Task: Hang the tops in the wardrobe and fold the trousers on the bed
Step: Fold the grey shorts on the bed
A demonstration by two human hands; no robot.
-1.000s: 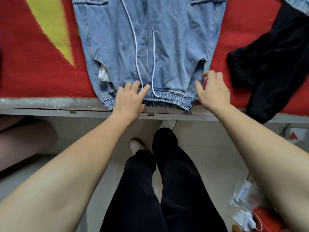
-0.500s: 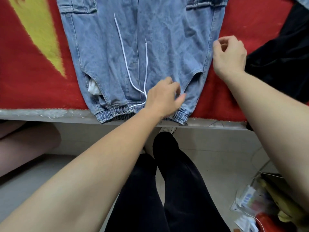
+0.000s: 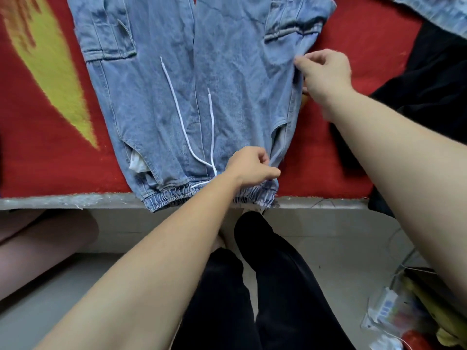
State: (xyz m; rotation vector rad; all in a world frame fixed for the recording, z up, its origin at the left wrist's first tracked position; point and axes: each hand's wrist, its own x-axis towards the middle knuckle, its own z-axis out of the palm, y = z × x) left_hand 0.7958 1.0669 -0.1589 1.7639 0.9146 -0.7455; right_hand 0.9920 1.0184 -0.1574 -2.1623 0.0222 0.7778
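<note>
Light blue denim trousers lie flat on the red bed cover, their elastic waistband hanging over the bed's near edge and two white drawstrings trailing up the front. My left hand pinches the denim just above the waistband at the trousers' right side, fingers curled. My right hand pinches the trousers' right side seam further up, beside the cargo pocket.
A black garment lies on the bed to the right, with another denim piece at the top right corner. The cover has a yellow pattern at left. My legs stand on the floor below; clutter sits at the lower right.
My left hand has shifted right along the waistband and closed on the denim. My right hand has moved up the right seam and now pinches it.
</note>
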